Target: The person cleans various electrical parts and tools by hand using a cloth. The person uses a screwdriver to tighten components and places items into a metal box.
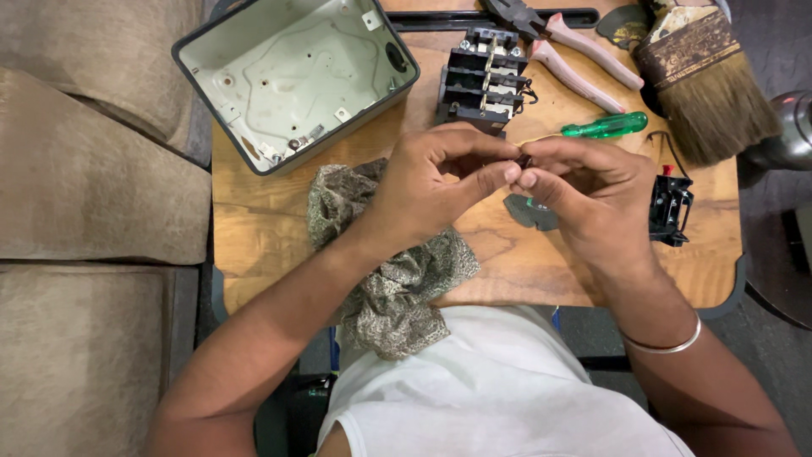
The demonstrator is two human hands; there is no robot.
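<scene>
between fingertips (511,172), small dark part (523,159)

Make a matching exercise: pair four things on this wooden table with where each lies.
Things:
1. grey-green metal box
2. green-handled screwdriver
3. patterned grey cloth
4. wide bristle brush

Places:
A. far right corner of the table
B. under the left hand's wrist, hanging over the near edge
C. far left corner, open side up
D. just beyond the right hand

Pairs: 1-C, 2-D, 3-B, 4-A
</scene>
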